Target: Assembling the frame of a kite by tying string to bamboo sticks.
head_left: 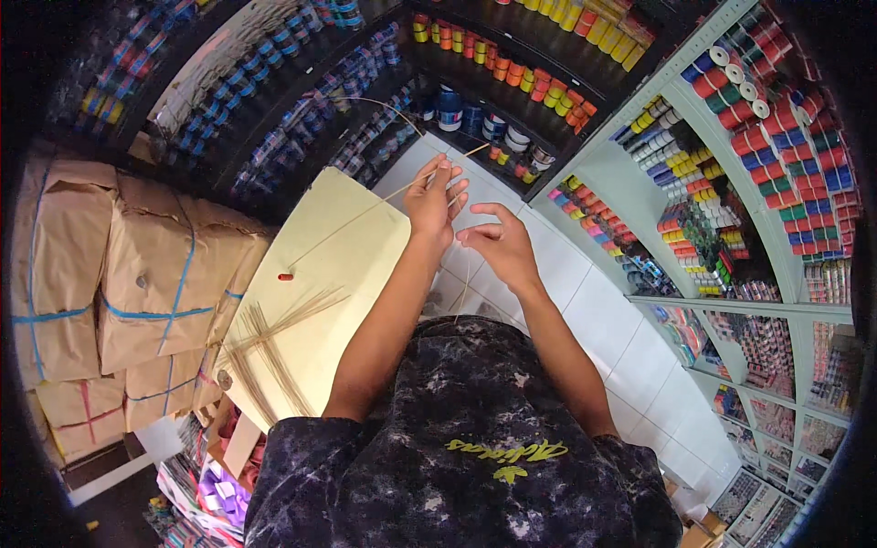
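Observation:
Thin tan strands (365,208), like split cane or fine sticks, are gripped between the bent fingers of my left hand (433,196). A thicker pale end (475,150) sticks out past the fingers, and one strand arches up toward the dark shelves. The long part slants down to a small red piece (285,276) on the cream tabletop (365,219); I cannot tell whether they join. My right hand (501,245) is close beside the left, index finger raised and thumb curled in, apparently pinching a fine strand (470,269) that hangs toward my shirt. A loose bunch of brown strands (274,342) lies crossed on the tabletop.
Brown paper parcels (155,274) tied with blue and red cord are stacked at the left. Dark shelves (347,55) of coloured spools and blue tubs (449,110) stand ahead. A pale cabinet (603,178) full of spools lines the right, beside white floor tiles (603,320).

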A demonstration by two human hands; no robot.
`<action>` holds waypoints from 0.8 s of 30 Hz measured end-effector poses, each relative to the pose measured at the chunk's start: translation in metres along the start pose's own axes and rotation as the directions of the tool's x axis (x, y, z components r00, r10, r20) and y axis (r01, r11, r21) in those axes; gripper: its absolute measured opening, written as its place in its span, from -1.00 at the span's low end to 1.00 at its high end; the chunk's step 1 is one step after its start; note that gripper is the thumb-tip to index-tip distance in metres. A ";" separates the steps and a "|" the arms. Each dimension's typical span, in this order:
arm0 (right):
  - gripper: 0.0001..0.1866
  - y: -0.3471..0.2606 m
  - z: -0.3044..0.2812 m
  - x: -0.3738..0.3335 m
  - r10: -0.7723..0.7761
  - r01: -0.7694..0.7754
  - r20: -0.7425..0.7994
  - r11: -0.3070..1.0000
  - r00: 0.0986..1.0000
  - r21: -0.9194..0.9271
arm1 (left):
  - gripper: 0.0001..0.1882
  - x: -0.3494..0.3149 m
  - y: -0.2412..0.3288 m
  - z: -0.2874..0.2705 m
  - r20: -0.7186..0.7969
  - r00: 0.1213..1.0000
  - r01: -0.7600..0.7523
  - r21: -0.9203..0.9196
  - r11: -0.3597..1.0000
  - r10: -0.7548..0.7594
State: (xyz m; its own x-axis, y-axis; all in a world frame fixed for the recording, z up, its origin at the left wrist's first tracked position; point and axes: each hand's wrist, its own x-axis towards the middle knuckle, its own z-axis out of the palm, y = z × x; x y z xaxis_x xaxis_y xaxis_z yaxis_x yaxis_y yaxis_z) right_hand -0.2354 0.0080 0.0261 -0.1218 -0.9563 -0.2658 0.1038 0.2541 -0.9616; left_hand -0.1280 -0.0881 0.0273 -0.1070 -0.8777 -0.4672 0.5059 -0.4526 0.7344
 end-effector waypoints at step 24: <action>-0.72 0.010 -0.037 -0.008 -0.184 0.149 -0.180 0.970 0.966 -0.193 | -0.66 -0.004 0.011 -0.007 -0.008 1.000 -0.007 -0.034 0.999 0.007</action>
State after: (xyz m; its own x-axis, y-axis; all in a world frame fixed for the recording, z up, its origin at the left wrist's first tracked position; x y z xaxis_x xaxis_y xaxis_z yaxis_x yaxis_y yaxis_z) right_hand -0.2701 0.0239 0.0164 -0.3145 -0.9448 -0.0921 -0.1076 0.1318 -0.9854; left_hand -0.1161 -0.0884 0.0336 -0.0965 -0.8793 -0.4663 0.5355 -0.4408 0.7204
